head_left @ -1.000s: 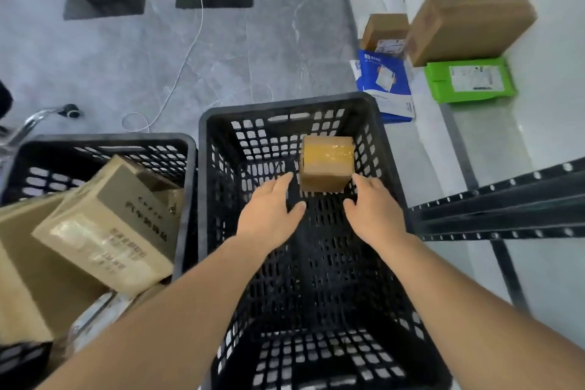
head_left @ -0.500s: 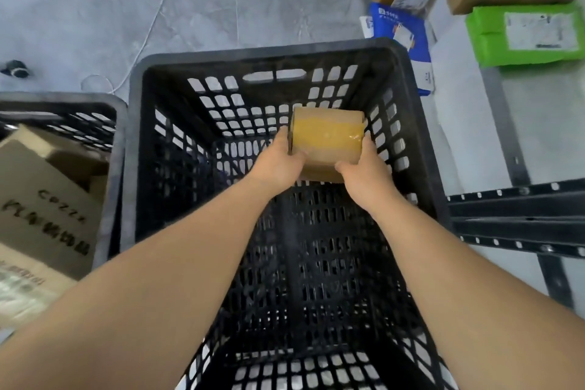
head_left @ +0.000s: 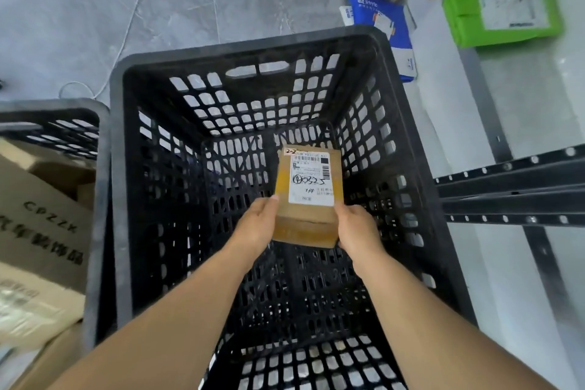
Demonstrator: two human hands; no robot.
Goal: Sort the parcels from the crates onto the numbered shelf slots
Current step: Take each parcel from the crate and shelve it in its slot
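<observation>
Parcel (head_left: pixel 308 196) labelled 2-2 gripped between both hands' fingers (head_left: pixel 271 203), above emptied black crate (head_left: pixel 253 51); left-frame cartons (head_left: pixel 38 231) still unsorted.

The small parcel (head_left: pixel 308 196) you hold carries a white shipping label (head_left: pixel 312 179): a "2-2" tag at its top left corner, handwritten "0325" across the middle, barcodes too blurred to read. The cardboard box (head_left: pixel 38 231) in your left crate reads "CPZZK" above larger, illegible characters.
</observation>
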